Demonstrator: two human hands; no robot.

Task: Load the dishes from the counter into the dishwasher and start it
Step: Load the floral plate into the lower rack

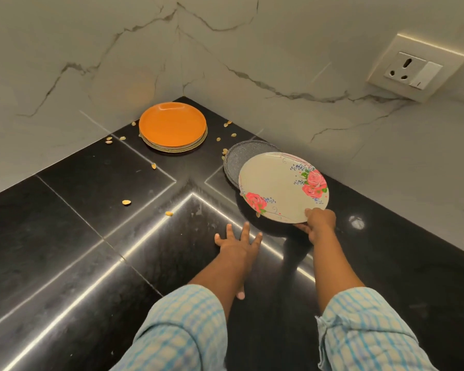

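Observation:
A white plate with pink roses point(280, 187) is tilted up off the black counter point(91, 236). My right hand point(318, 222) grips its near rim, thumb on top and fingers under it. Behind it lies a grey speckled plate point(237, 162), partly hidden by the rose plate. An orange plate point(172, 123) tops a small stack of plates in the far corner. My left hand point(237, 243) is spread with straight fingers just over or on the counter, left of the rose plate, holding nothing.
Several seed husks point(126, 202) lie scattered over the counter around the plates. Marble walls point(279, 62) close the corner on two sides. A wall socket with a switch point(413, 69) sits at the upper right.

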